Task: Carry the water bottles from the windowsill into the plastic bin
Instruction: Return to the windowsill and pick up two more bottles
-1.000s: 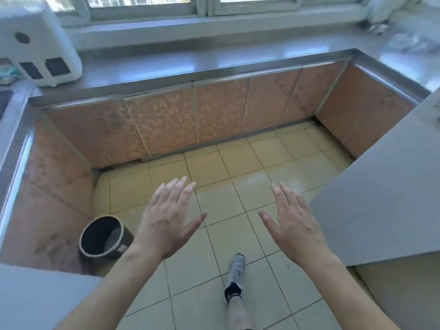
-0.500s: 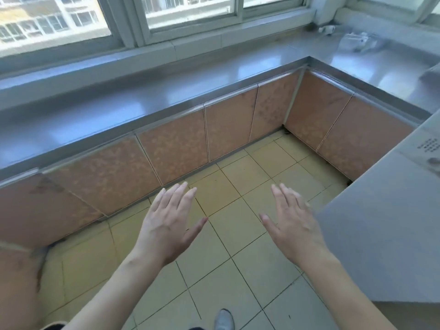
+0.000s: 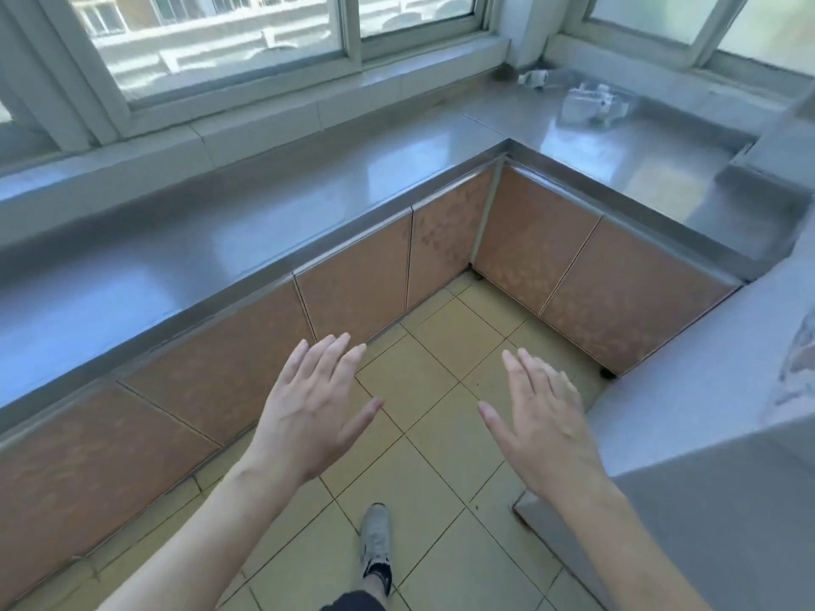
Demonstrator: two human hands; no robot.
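Both hands out in front, palms down, nothing held. Left hand (image 3: pixel 315 416) flat with fingers (image 3: pixel 328 359) straight and close together, thumb sticking out to the side. Right hand (image 3: pixel 540 423) same deal, fingers (image 3: pixel 529 377) straight and only slightly apart, thumb out toward the other hand. Both hovering over the yellowish tiled floor (image 3: pixel 441 434), touching nothing.

Far up and right of the right fingers, in the back corner of the L-shaped stainless steel counter (image 3: pixel 264 240): some clear crumpled-looking plastic water bottles (image 3: pixel 591 105), lying down near the grey windowsill (image 3: pixel 308 103). Too blurry to count. Well apart from both hands.

Ahead of the left fingers, orange-brown speckled cabinet doors (image 3: pixel 353 293) under the counter edge. Just right of the right fingers, a plain grey flat surface (image 3: pixel 705 390), near but not touching. Below the fingers, between the two forearms, one grey sneaker (image 3: pixel 375 535) on the tiles. No plastic bin anywhere in view.
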